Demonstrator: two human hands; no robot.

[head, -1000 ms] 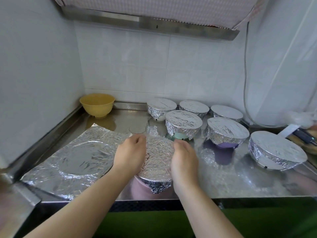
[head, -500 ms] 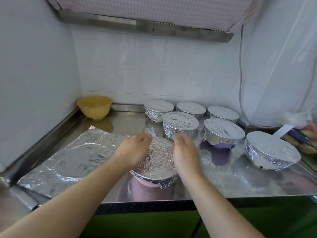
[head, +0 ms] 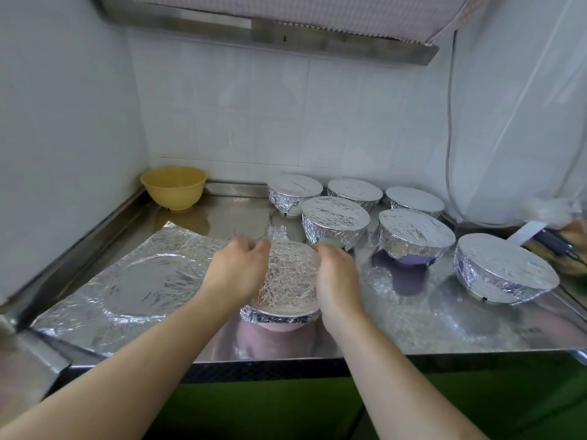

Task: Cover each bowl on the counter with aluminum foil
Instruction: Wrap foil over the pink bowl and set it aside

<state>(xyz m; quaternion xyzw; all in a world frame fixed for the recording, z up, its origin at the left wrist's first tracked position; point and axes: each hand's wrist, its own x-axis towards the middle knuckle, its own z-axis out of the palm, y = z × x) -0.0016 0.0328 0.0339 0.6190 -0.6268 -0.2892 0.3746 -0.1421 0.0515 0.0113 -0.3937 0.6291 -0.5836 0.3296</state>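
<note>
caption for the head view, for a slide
Both hands, left and right, press foil onto a pink bowl; a yellow bowl sits uncovered.

1. A stainless steel counter point(head: 444, 325) fills a corner, its surface shiny and reflective
2. White tiled walls point(head: 254, 115) rise behind the counter and to its left
3. A steel range hood point(head: 270, 30) hangs above the counter, with checked cloth over it
4. A grey cable point(head: 449, 122) runs down the wall to the right of the hood
5. Green cabinet fronts point(head: 286, 408) sit below the counter's front edge
6. Soft, even daylight
</note>
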